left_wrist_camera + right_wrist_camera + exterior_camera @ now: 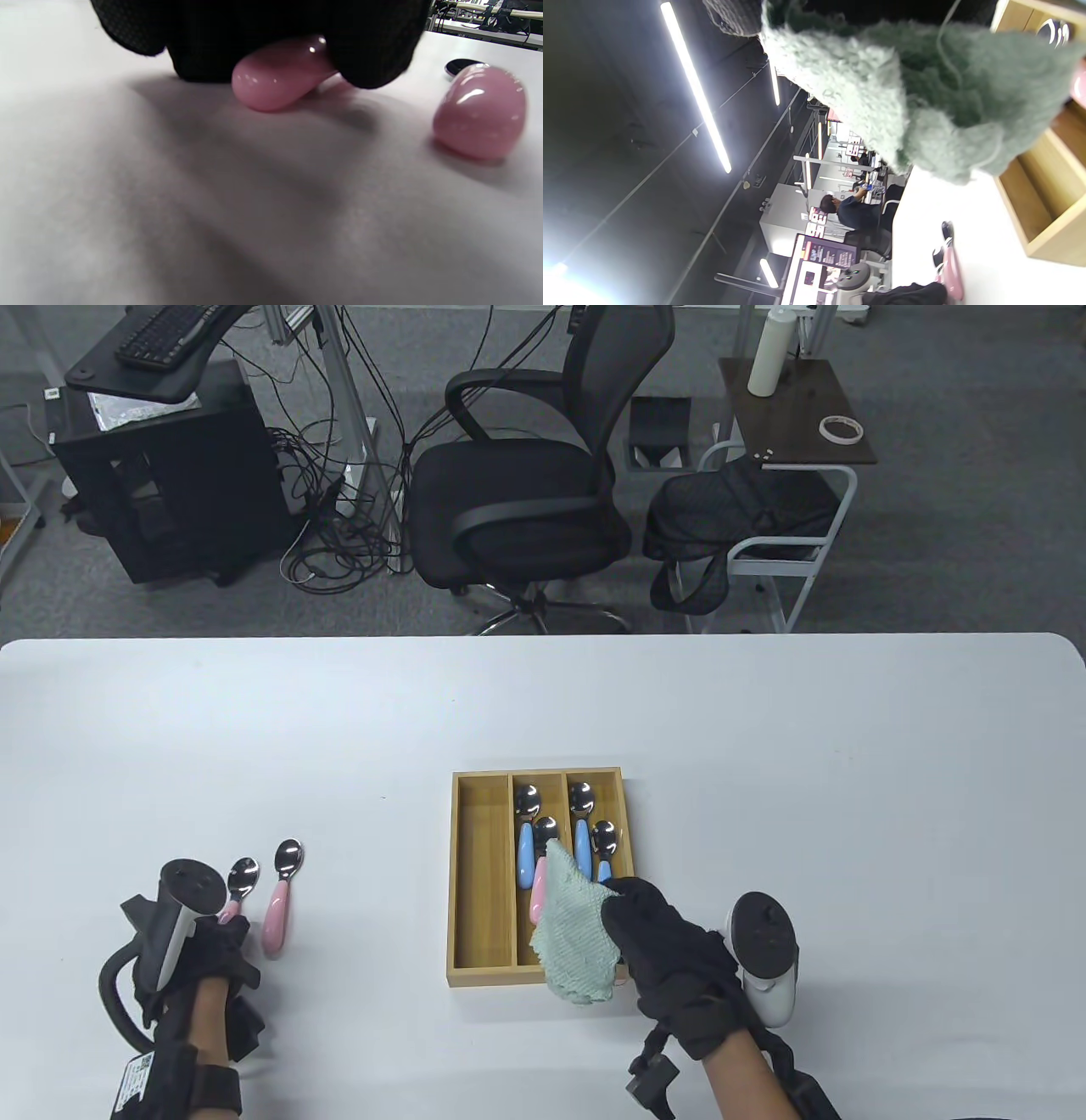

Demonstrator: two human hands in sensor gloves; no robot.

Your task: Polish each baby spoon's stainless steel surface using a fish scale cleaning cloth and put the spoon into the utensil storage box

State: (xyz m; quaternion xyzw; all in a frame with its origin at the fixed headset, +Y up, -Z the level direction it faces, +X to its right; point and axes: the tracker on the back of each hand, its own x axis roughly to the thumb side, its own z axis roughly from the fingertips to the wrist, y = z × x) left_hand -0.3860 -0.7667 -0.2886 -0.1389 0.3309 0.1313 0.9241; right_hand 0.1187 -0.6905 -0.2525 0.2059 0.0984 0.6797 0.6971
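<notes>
a: table view first — where did the spoons lie?

b: 4 of them lay in the wooden utensil storage box (479, 882) at 6 o'clock of the white table (764, 746). 2 were in the middle slot: a blue-handled spoon (526, 836) and a pink-handled spoon (540, 865) partly under the cloth. 2 more blue spoons (582, 827) lay in the slot toward 3 o'clock. the slot toward 9 o'clock held nothing.

a: and the cloth?

b: the right hand (666, 946) pinched the pale green fish scale cloth (575, 937), fingers curled on it, over the box's near edge at 6 o'clock.

a: what about the other hand?

b: the left hand (212, 954), at 8 o'clock, had its fingers closed round the pink handle of a small spoon (242, 882); the left wrist view showed the handle end poking out under the glove. a second pink spoon (280, 899) lay loose just beside it, toward 3 o'clock.
</notes>
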